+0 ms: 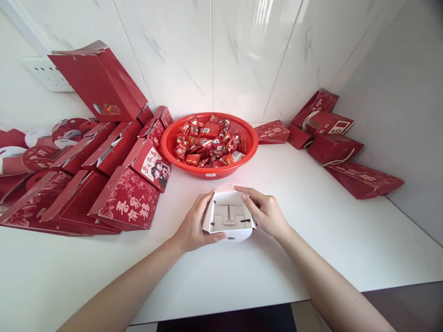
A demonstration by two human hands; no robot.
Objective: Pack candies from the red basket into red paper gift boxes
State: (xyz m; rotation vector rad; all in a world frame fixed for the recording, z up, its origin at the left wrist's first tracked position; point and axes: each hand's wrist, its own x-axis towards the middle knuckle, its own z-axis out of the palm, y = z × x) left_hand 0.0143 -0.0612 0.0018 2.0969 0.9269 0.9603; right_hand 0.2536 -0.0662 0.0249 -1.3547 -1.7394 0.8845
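Between my hands is an opened paper gift box (231,203), its white inside facing up, with interlocked flaps at the bottom and a dark slot on the right. My left hand (196,226) wraps the box's left side, thumb along the near edge. On the opposite side, my right hand (265,210) grips the right wall and far rim, its fingers over the edge. Just beyond stands a red plastic basket (211,172) heaped with red-wrapped candies (207,140).
Rows of red printed gift boxes (128,198) stand at the left, with a larger red box (100,83) on top. Several closed red boxes (335,147) lie at the right, some with cord handles. A tiled wall (187,55) rises behind the white table (277,276).
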